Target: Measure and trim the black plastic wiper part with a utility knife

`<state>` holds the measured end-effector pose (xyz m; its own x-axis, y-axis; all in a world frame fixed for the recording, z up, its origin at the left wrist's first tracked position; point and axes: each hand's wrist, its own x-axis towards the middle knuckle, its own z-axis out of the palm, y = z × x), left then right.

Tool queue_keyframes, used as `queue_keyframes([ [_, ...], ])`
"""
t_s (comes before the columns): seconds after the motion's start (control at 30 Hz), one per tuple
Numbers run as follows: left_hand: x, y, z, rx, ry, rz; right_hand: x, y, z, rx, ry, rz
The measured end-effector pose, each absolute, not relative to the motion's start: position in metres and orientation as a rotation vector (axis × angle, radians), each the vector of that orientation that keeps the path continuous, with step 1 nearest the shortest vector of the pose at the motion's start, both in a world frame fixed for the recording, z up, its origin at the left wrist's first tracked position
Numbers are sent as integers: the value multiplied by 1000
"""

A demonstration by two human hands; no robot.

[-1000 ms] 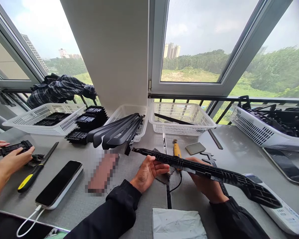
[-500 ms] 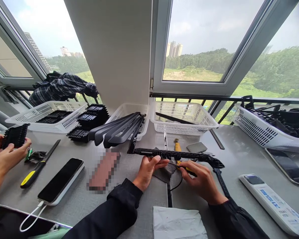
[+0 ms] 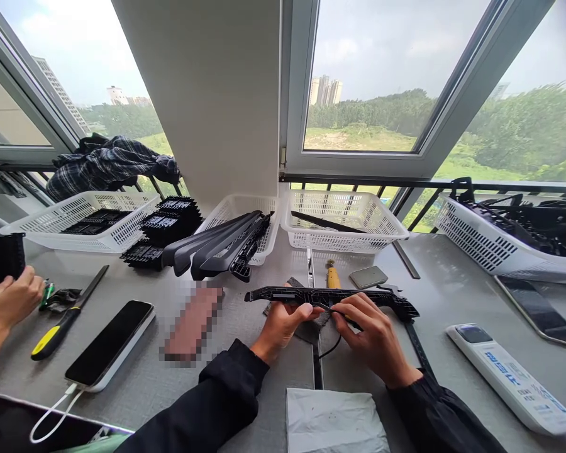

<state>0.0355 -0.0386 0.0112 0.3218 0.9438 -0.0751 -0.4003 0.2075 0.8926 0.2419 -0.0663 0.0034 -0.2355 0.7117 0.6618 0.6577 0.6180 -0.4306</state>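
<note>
A long black plastic trim strip (image 3: 276, 293), ribbed on its near face, is held level above the table. My left hand (image 3: 283, 327) is closed around its middle from below, the thumb lying along the near side. My right hand (image 3: 372, 333) pinches a slim dark tool (image 3: 356, 324) at the strip's near edge; its fingers hide most of the tool, so its exact kind cannot be made out. A thin black cord (image 3: 332, 349) curves below. Under the strip lies a grey rough pad (image 3: 314, 330), and just behind stands a yellow-handled tool (image 3: 332, 277).
White baskets (image 3: 349, 238) line the back, one with similar trim strips (image 3: 217, 251). Black ribbed parts (image 3: 170, 220) are stacked left. A file (image 3: 59, 333), phone on a power bank (image 3: 110, 346), paper sheet (image 3: 334, 418) and white device (image 3: 509, 377) lie around. Another person's hand (image 3: 14, 299) holds a black part.
The trim strip has turned in my hands, so its ribbed side now faces me more and its left end sits clear of the basket strips. The other person's hands moved left with their part.
</note>
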Motion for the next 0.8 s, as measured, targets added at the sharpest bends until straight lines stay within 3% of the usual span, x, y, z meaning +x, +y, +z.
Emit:
queue_keyframes([
  [0.8, 37, -44, 11, 950, 696, 1036, 242, -68, 3, -1124, -1898, -6],
])
